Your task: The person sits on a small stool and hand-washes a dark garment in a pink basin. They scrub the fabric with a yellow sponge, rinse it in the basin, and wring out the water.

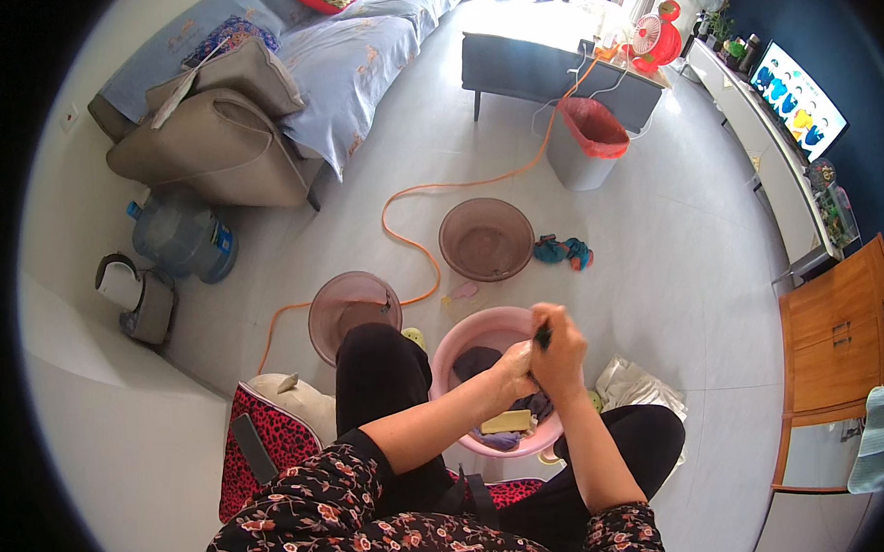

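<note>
Both hands are together above the right side of a pink plastic basin (445, 349). My right hand (565, 346) is closed around a small bunched dark cloth (543, 336). My left hand (515, 367) presses against the right one and grips the same cloth from below. Most of that cloth is hidden by the fingers. Inside the basin lie dark fabric (475, 363) and a purple cloth (497, 441). A yellow bar of soap (506, 422) rests on the fabric near the basin's front.
Two brownish translucent basins (486, 237) (349, 313) stand ahead and to the left. Beside the farther one lies a teal-and-orange cloth (563, 251). An orange cable (414, 238) crosses the floor. White fabric (639, 385) lies by my right knee. A lined bin (581, 160) stands farther off.
</note>
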Motion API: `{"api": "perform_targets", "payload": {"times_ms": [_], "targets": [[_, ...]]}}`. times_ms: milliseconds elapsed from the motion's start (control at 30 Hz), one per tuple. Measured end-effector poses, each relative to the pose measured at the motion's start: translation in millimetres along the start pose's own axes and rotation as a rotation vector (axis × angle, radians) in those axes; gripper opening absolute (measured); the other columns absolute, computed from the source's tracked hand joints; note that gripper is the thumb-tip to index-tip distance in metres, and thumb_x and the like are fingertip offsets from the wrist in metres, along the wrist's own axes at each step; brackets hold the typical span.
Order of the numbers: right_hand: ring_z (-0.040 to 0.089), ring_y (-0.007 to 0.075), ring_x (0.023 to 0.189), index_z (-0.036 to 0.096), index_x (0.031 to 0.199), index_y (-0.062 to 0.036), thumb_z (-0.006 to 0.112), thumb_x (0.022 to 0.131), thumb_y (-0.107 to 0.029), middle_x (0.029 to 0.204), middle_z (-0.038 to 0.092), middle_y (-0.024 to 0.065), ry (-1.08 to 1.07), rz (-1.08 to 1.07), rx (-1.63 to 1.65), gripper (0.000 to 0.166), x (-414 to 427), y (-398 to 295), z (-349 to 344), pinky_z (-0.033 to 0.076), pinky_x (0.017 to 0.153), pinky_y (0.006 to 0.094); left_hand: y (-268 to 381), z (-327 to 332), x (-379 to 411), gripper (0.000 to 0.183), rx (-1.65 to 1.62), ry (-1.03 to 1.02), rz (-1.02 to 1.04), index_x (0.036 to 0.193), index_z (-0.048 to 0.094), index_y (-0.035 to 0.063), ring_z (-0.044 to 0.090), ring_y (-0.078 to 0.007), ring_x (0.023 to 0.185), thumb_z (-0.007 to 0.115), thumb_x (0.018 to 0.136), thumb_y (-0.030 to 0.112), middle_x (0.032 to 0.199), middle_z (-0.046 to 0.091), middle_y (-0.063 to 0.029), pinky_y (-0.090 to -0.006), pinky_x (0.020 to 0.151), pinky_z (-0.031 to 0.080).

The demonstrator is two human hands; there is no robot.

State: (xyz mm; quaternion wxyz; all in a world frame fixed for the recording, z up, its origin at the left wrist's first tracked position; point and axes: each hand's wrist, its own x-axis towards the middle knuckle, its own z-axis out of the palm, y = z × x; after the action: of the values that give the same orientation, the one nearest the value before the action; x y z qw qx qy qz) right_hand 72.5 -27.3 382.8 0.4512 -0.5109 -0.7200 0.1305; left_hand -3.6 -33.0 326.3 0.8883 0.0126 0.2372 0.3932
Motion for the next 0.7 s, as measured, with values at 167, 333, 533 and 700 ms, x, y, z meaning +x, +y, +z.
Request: {"api": "perform_targets", "payload": {"times_ms": [167, 333, 533, 700], "targets": [[0.058, 0.031, 0.076, 0.054, 0.09, -0.0089, 0.057, 0.068, 0.001, 0.08, 0.057, 0.0147, -0.053, -0.02, -0.065, 0.025, -2.7, -31.0, 4.2, 0.046, 0.064, 0.036, 2.4, -23.8, 11.5, 0.022, 0.371, 0.029, 0.415, 0.096, 0.056, 0.0089, 0.058, -0.0194, 0.086, 0.042, 0.089, 0.024, 0.097, 0.06, -0.0055, -0.0334, 0.076, 0.047], [0.057, 0.0283, 0.069, 0.055, 0.094, -0.0131, 0.06, 0.061, -0.001, 0.077, 0.058, 0.0095, -0.021, 0.0, 0.005, 0.035, -1.8, -4.1, 3.0, 0.045, 0.062, 0.0387, -0.8, -9.1, 1.2, 0.023, 0.436, 0.026, 0.246, 0.106, 0.053, 0.0097, 0.051, -0.0188, 0.101, 0.043, 0.089, 0.021, 0.11, 0.054, -0.006, -0.0329, 0.085, 0.043], [0.055, 0.0285, 0.071, 0.054, 0.093, -0.0079, 0.052, 0.068, 0.007, 0.076, 0.057, 0.0086, 0.044, -0.086, -0.1, 0.03, 12.7, 5.4, -14.7, 0.044, 0.061, 0.0364, 5.9, 29.2, -11.6, 0.027, 0.285, 0.213, -0.132, 0.106, 0.053, 0.0091, 0.055, -0.0182, 0.094, 0.041, 0.091, 0.027, 0.102, 0.057, -0.0053, -0.0377, 0.08, 0.046], [0.054, 0.0281, 0.073, 0.055, 0.091, -0.0067, 0.053, 0.07, 0.006, 0.076, 0.057, 0.0083, 0.074, -0.156, -0.084, 0.025, 16.1, 1.3, -21.3, 0.044, 0.062, 0.0352, 11.2, 8.0, -3.1, 0.026, 0.252, -0.041, -0.151, 0.103, 0.053, 0.0102, 0.057, -0.0145, 0.078, 0.041, 0.091, 0.03, 0.09, 0.059, -0.0024, -0.0342, 0.068, 0.049]]}}
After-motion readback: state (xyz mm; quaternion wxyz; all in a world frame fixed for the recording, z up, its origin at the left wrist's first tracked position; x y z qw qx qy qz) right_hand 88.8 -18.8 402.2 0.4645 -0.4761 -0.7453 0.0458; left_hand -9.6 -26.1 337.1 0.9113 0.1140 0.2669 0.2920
